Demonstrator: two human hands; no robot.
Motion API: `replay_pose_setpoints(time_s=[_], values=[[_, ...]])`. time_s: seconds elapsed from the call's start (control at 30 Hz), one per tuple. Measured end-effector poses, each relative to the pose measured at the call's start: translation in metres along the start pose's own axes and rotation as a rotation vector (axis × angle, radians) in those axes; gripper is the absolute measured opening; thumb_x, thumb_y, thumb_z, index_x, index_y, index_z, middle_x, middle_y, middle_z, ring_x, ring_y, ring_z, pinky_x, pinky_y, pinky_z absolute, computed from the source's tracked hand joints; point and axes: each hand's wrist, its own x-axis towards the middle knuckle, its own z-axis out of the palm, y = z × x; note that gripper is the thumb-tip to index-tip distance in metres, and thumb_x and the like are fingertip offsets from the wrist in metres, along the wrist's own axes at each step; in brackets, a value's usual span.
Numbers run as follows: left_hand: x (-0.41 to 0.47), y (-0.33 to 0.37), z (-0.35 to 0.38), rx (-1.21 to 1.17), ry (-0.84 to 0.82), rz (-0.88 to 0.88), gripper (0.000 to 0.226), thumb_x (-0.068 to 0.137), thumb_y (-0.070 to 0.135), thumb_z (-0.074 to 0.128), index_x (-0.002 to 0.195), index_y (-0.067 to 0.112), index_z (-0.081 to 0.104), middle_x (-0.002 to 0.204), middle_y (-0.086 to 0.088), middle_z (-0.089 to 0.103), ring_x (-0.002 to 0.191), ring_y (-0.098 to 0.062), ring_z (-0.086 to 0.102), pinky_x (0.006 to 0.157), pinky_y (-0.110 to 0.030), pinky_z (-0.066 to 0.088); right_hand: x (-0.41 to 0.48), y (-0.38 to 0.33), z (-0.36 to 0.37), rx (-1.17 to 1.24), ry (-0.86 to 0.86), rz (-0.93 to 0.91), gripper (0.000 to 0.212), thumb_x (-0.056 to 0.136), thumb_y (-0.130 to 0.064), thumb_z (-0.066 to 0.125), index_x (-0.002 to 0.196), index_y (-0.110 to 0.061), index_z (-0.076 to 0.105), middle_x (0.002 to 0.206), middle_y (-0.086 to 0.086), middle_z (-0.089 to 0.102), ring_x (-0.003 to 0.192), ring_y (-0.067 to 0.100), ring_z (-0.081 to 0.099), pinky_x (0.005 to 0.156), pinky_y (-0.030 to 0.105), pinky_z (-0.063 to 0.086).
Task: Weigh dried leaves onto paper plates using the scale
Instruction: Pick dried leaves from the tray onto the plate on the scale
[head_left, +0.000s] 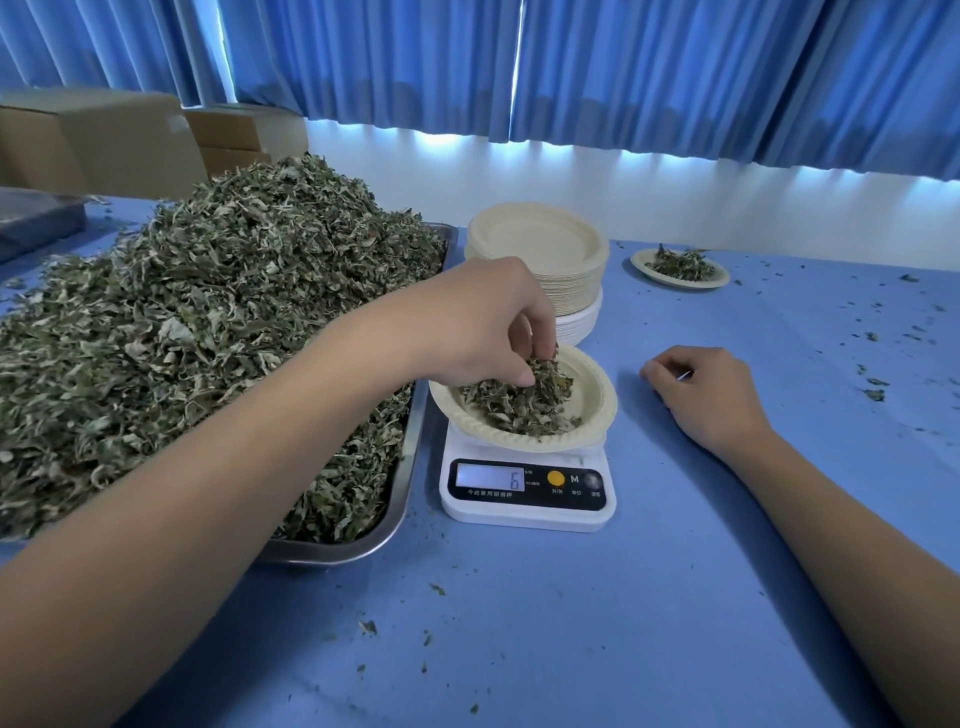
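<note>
1. The left hand (483, 322) hangs over a paper plate (597, 410) that sits on a white kitchen scale (527, 499). Its fingertips pinch a tuft of dried leaves (519, 402) touching the small pile already in the plate.
2. The right hand (711, 395) rests on the blue table (571, 623) near the scale, fingers loosely curled, holding nothing.
3. The display (491, 477) reads 6. Advice: let leaves fall a few at a time, then lift the hand clear, since any touch on the pile would probably skew the reading.
4. A steel tray (400, 499) just left of the scale holds the heaped supply (208, 322) for top-ups.
5. A stack of empty plates (537, 244) stands behind the scale. One filled plate (680, 267) lies well apart.
</note>
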Motion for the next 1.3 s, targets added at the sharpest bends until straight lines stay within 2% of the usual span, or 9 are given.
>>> replay_pose_setpoints(time_s=[0.17,0.3,0.47,0.57,0.73,0.9,1.03,1.2,1.3], values=[[0.000,-0.011,-0.010,0.129,0.051,-0.092,0.013,0.086,0.016,0.077,0.093,0.026,0.075,0.081,0.009,0.067,0.078,-0.012,0.068,0.078,-0.034,0.056,-0.001,-0.001,-0.001,0.004,-0.006,0.011,0.025,0.095,-0.025,0.062,0.071,-0.023,0.070,0.065,-0.010,0.067,0.059,0.001,0.061,0.058,0.021,0.042],[0.002,-0.036,-0.019,0.385,-0.004,-0.273,0.013,0.087,0.011,0.073,0.089,0.024,0.072,0.083,0.007,0.064,0.080,-0.018,0.064,0.076,-0.038,0.053,-0.001,-0.002,-0.001,0.004,-0.002,0.020,0.025,0.095,-0.025,0.062,0.071,-0.022,0.070,0.063,-0.014,0.066,0.064,0.001,0.062,0.058,0.021,0.042],[0.002,-0.069,-0.025,0.525,-0.296,-0.444,0.017,0.080,0.027,0.083,0.087,0.019,0.070,0.083,0.006,0.062,0.090,-0.022,0.061,0.084,-0.036,0.051,-0.002,-0.004,-0.002,0.010,-0.003,0.009,0.025,0.095,-0.025,0.062,0.072,-0.022,0.071,0.066,-0.008,0.068,0.065,0.002,0.062,0.058,0.020,0.042],[0.003,-0.080,-0.018,0.548,-0.373,-0.440,0.006,0.086,0.020,0.077,0.087,0.017,0.072,0.080,0.008,0.061,0.088,-0.020,0.060,0.089,-0.038,0.053,-0.002,-0.005,-0.003,-0.003,-0.002,0.009,0.025,0.096,-0.026,0.062,0.073,-0.022,0.071,0.068,-0.009,0.068,0.066,0.005,0.063,0.059,0.020,0.042],[0.005,-0.085,-0.019,0.478,-0.327,-0.444,0.009,0.090,0.010,0.070,0.086,0.005,0.075,0.087,0.000,0.072,0.081,-0.019,0.064,0.072,-0.032,0.051,-0.004,-0.005,-0.003,-0.013,0.000,0.003,0.025,0.096,-0.025,0.062,0.073,-0.018,0.071,0.068,-0.006,0.069,0.068,0.011,0.065,0.061,0.020,0.045],[0.004,-0.082,-0.026,0.404,-0.160,-0.477,0.007,0.086,0.006,0.073,0.082,0.012,0.073,0.080,0.001,0.071,0.074,-0.015,0.060,0.065,-0.032,0.046,-0.004,-0.005,-0.003,-0.009,0.001,0.005,0.024,0.096,-0.025,0.062,0.074,-0.020,0.072,0.069,-0.009,0.069,0.070,0.009,0.065,0.062,0.019,0.044],[0.004,-0.079,-0.030,0.407,-0.058,-0.479,0.012,0.085,0.007,0.075,0.082,0.018,0.071,0.077,0.006,0.069,0.071,-0.009,0.056,0.075,-0.036,0.048,-0.004,-0.005,-0.003,-0.003,-0.005,0.009,0.024,0.096,-0.025,0.062,0.075,-0.021,0.073,0.070,-0.008,0.069,0.070,0.009,0.064,0.061,0.020,0.044],[0.004,-0.073,-0.032,0.443,0.031,-0.473,0.014,0.083,0.013,0.079,0.075,0.021,0.070,0.078,0.009,0.066,0.084,-0.020,0.060,0.075,-0.041,0.042,-0.004,-0.005,-0.003,0.000,0.001,0.005,0.025,0.095,-0.024,0.062,0.074,-0.018,0.072,0.069,-0.008,0.069,0.072,0.012,0.064,0.062,0.019,0.045],[0.004,-0.073,-0.031,0.445,0.034,-0.461,0.017,0.084,0.011,0.076,0.072,0.021,0.071,0.077,0.008,0.066,0.078,-0.017,0.059,0.070,-0.038,0.044,-0.004,-0.005,-0.003,-0.008,0.006,0.005,0.025,0.095,-0.024,0.062,0.074,-0.017,0.072,0.069,-0.008,0.069,0.069,0.008,0.064,0.060,0.016,0.043]])
